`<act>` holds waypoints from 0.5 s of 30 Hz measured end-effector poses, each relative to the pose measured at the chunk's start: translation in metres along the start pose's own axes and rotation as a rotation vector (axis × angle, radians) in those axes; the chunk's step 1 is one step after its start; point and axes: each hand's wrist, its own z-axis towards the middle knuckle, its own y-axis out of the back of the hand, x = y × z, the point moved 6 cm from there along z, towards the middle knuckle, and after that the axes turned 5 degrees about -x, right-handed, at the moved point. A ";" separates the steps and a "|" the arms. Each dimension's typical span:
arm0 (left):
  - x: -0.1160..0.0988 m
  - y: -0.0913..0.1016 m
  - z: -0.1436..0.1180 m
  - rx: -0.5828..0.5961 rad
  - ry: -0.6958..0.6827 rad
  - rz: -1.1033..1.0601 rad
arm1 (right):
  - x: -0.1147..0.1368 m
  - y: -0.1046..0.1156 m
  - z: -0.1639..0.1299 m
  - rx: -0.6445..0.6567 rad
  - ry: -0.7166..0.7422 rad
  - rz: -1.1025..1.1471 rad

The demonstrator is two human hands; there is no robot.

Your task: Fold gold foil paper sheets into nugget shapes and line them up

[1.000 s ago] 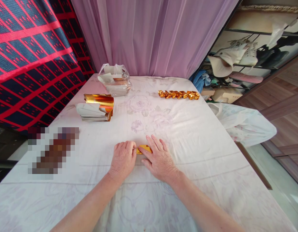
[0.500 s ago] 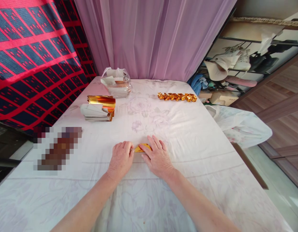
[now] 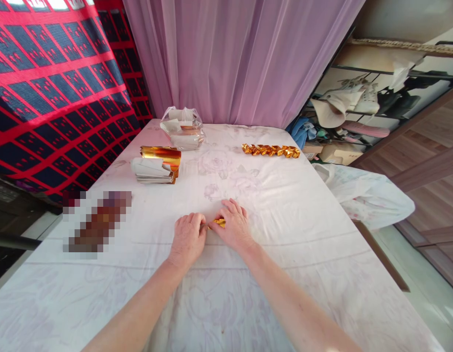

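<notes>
A small folded piece of gold foil paper lies low over the cloth, between my two hands. My left hand is closed, its thumb and forefinger pinching the paper's left end. From the other side my right hand grips the paper with thumb and forefinger, its other fingers reaching forward. Much of the paper is hidden under the fingers. Farther off to the right runs a row of folded gold foil pieces set close together. At the back left sits a stack of gold foil paper sheets, one curled on top.
A patterned cloth covers the table. A clear plastic bag of papers stands at the back left, before a purple curtain. Something blurred out lies at left. A white bag and a shoe rack are beyond the right edge.
My right hand has drawn its thumb and forefinger together on the paper, where the fingers lay flatter across it before. My left hand keeps its pinch. The view has shifted slightly.
</notes>
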 end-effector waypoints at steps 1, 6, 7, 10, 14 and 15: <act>0.000 0.000 0.000 0.005 0.001 0.005 | 0.000 0.000 0.001 0.001 -0.006 0.008; -0.001 -0.001 -0.001 0.037 -0.008 0.029 | -0.007 0.001 0.009 -0.021 -0.031 0.041; -0.001 -0.001 -0.001 0.044 -0.028 0.029 | -0.010 0.002 0.011 -0.028 -0.030 0.046; -0.004 -0.002 -0.003 0.058 -0.088 0.028 | -0.021 0.007 0.013 -0.061 -0.021 0.081; -0.005 -0.002 -0.004 0.045 -0.114 0.027 | -0.034 0.024 -0.001 -0.221 0.007 0.123; -0.005 -0.002 -0.004 0.045 -0.115 0.027 | -0.035 0.027 -0.007 -0.250 0.022 0.134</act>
